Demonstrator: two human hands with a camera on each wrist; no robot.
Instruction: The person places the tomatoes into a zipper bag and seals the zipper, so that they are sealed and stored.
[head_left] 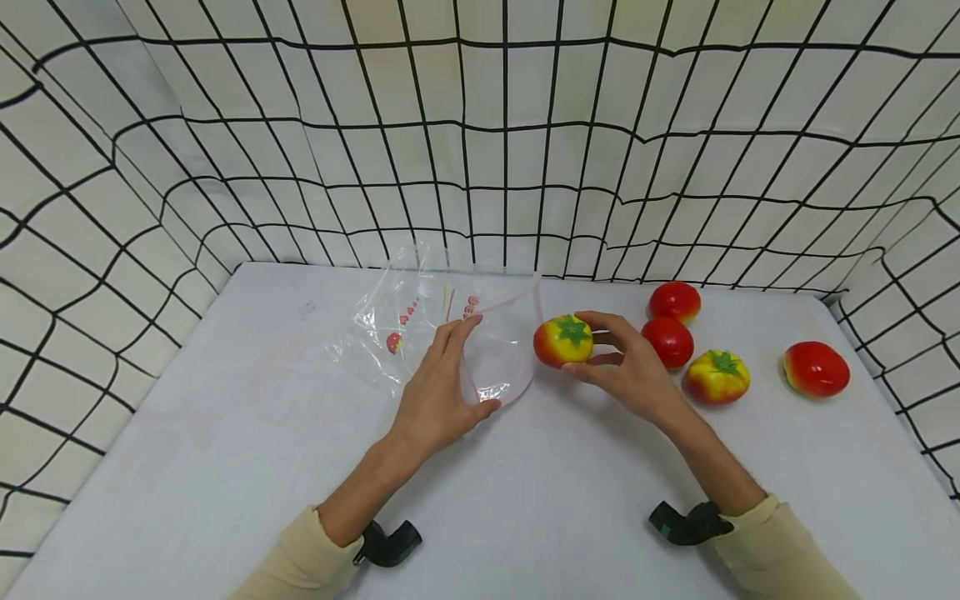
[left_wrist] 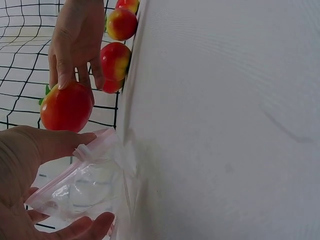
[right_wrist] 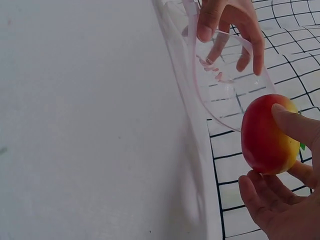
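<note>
My left hand (head_left: 437, 402) is at the mouth of a clear plastic zip bag (head_left: 381, 321) with a pink rim and red prints. Its thumb and fingers are spread wide apart and touch the bag near the rim, and the mouth gapes toward the right. My right hand (head_left: 637, 372) holds a red and yellow tomato (head_left: 562, 342) with a green leafy top, fingertips on one side and thumb on the other. In the right wrist view this tomato (right_wrist: 267, 135) is just beside the bag's mouth. Whether the two touch, I cannot tell.
Right of my right hand lie several more tomatoes: two red ones (head_left: 675, 302) side by side, a yellow-red one (head_left: 716, 377), and a red one (head_left: 817, 369) farther right. A black wire grid (head_left: 506, 125) encloses the back and sides of the white table (head_left: 247, 433).
</note>
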